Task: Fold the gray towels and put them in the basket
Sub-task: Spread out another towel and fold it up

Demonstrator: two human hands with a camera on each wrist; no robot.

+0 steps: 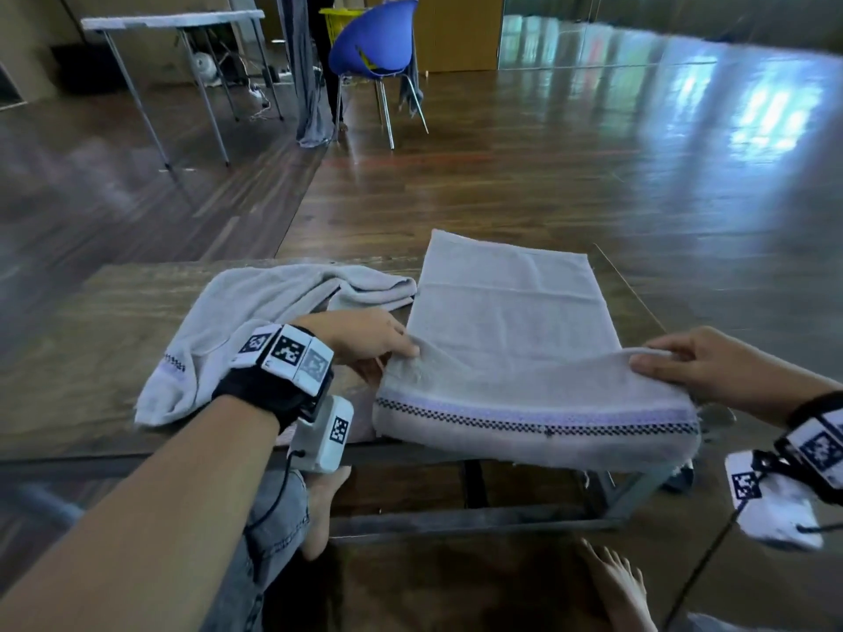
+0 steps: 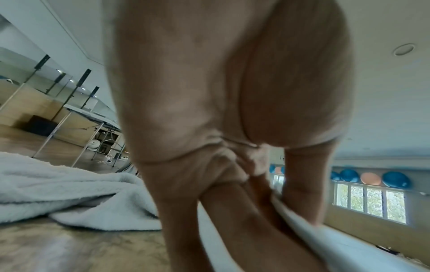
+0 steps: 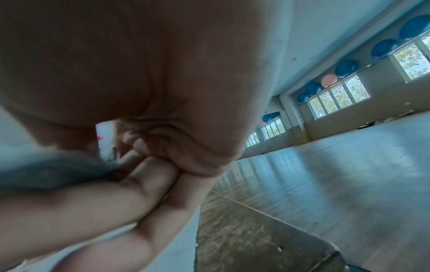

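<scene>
A gray towel (image 1: 511, 321) with a checkered border lies lengthwise on the right half of the low wooden table (image 1: 82, 358). Its near end is lifted off the table and curls over. My left hand (image 1: 406, 351) pinches the left corner of that raised end, and my right hand (image 1: 652, 360) pinches the right corner. The left wrist view has thumb and fingers of the left hand (image 2: 279, 208) closed on the towel's edge (image 2: 330, 246). In the right wrist view the right hand (image 3: 121, 171) grips blurred gray towel (image 3: 46, 173). A second gray towel (image 1: 255, 312) lies crumpled on the table's left half.
A yellow basket (image 1: 335, 16) sits far back behind a blue chair (image 1: 374, 38). Gray cloth (image 1: 310, 93) hangs beside the chair, and a white folding table (image 1: 173, 20) stands at back left. My knee and bare feet (image 1: 616, 581) are at the table's near edge.
</scene>
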